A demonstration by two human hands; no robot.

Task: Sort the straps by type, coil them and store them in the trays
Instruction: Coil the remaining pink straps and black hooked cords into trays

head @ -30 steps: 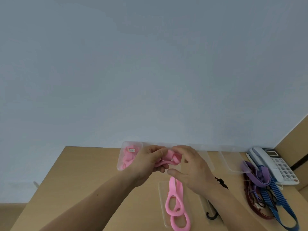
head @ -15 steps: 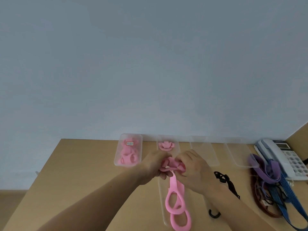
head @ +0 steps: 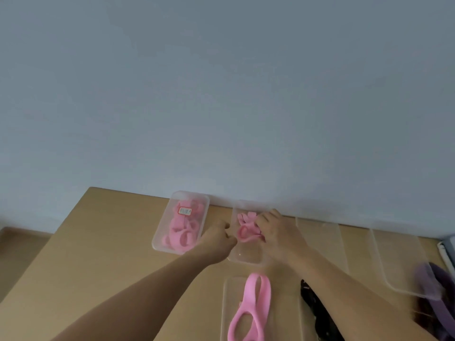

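Right hand reaches into the second tray, back row, centre of frame. Its fingers are curled over a coiled pink strap lying in the tray's far half. Left hand sits at that tray's left rim with its fingers curled. Cannot tell whether it grips the rim or anything else.

Wall: pale blue-grey, fills the upper frame.
Tabletop: light wood, lower frame, backs onto the wall.

Back row: four clear plastic trays side by side along the wall.
- Fourth tray: right of frame, its near corner over the purple straps, which are blurred at the lower right edge.
- Third tray: just right of the right hand.
- Leftmost tray: holds several pink coils, one with a small white label.

Near tray: bottom centre. It carries a long pink loop strap, uncoiled, its far end at the tray's far rim.

Black strap: on the tabletop just right of the near tray, partly hidden behind the right forearm.
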